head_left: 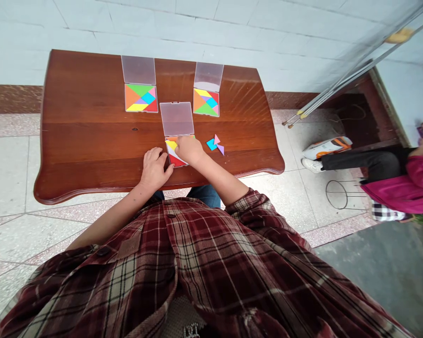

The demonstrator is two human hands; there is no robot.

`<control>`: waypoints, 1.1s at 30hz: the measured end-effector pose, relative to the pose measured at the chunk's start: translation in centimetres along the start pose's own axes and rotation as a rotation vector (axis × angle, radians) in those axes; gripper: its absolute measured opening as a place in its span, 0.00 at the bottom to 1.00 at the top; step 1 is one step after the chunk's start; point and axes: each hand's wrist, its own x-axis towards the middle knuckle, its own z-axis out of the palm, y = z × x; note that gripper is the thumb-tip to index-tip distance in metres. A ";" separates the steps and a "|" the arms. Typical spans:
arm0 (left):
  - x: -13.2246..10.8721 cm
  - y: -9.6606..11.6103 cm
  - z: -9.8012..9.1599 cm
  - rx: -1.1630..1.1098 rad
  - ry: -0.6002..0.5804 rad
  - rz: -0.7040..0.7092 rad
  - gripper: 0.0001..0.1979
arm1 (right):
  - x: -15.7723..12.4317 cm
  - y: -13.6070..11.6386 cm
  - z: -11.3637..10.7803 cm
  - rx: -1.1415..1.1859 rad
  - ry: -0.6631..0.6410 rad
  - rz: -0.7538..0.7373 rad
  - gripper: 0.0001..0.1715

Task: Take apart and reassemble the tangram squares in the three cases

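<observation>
L hand (154, 169): released, fingers loosely curled, rested on table (91, 141), just beside middle tangram tray (178, 162); nothing held.
R hand (190, 150): placed on yellow piece (171, 145) in tray; grip can't be told.
Loose pieces (215, 144): blue, pink, purple, laid on table, right of tray.
Back trays (141, 97): 2, filled, clear lids (138, 70) opened.
</observation>
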 end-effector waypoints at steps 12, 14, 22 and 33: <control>0.0 0.2 -0.1 -0.003 0.002 -0.008 0.17 | 0.2 0.5 0.5 0.151 -0.032 0.016 0.18; 0.0 0.2 -0.1 -0.002 0.000 -0.009 0.17 | 0.0 0.4 0.4 0.133 -0.043 0.017 0.16; 0.0 0.1 -0.1 0.012 -0.005 -0.005 0.18 | -0.9 0.4 -0.1 0.047 -0.021 0.040 0.19; 0.0 0.1 -0.1 0.021 -0.007 -0.004 0.18 | -0.6 0.1 0.6 0.130 -0.060 0.022 0.19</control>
